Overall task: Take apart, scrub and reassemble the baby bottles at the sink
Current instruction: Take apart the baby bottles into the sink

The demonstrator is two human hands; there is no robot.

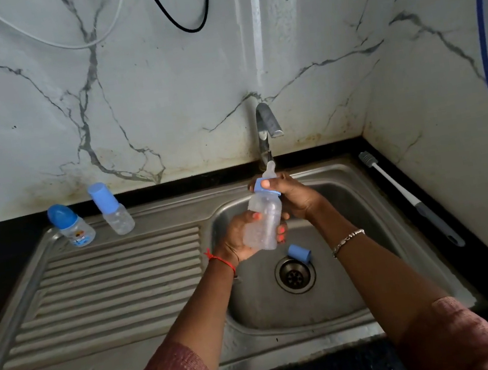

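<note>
Over the sink basin point(346, 189) I hold a clear baby bottle point(264, 218), tilted, its teat pointing up toward the tap. My left hand point(245, 235) grips the bottle's lower body. My right hand point(291, 197) grips the blue screw ring point(263, 186) at the neck, with the pale teat point(269, 169) sticking out above it. A loose blue cap point(298, 253) lies in the basin beside the drain point(295, 275). Two more capped bottles stand at the back of the draining board: a short one point(71, 225) on the left and a taller one point(112, 209) to its right.
The tap point(266, 128) rises behind the basin, with no water visibly running. A long grey-and-white bottle brush point(410, 197) lies on the black counter to the right of the sink. The ribbed draining board point(110, 294) spreads to the left. Marble walls enclose the back and right.
</note>
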